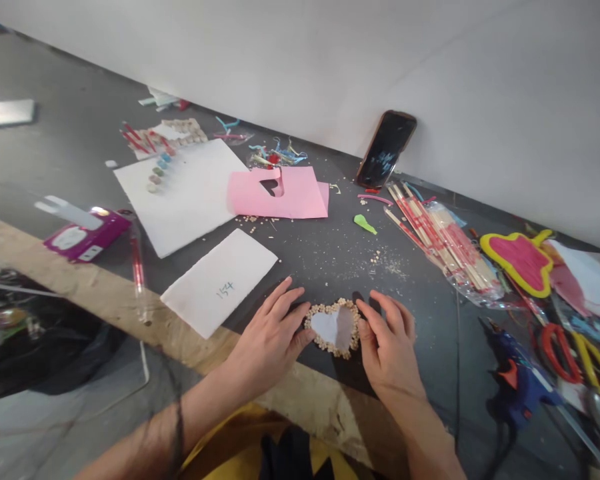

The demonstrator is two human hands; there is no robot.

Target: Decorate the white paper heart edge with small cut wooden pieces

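A small heart (327, 325) with a white and greyish middle lies at the table's near edge. Its rim is set with many small tan pieces, like cut bits of wood. My left hand (276, 330) holds its left side, thumb low and fingers along the upper edge. At the right side, my right hand (387, 340) pinches the rim between thumb and index finger. Left of the hands lies a white card (220, 283) marked "154". Pink paper (300, 193) with a heart-shaped cut-out rests farther back.
A blue glue gun (523, 380) and scissors (560, 353) lie at right, near a yellow-edged pink shape (517, 260). Bagged chopsticks (450, 247) are behind them. A phone (386, 150) leans on the wall. A white sheet (195, 193) and a purple box (87, 233) are at left.
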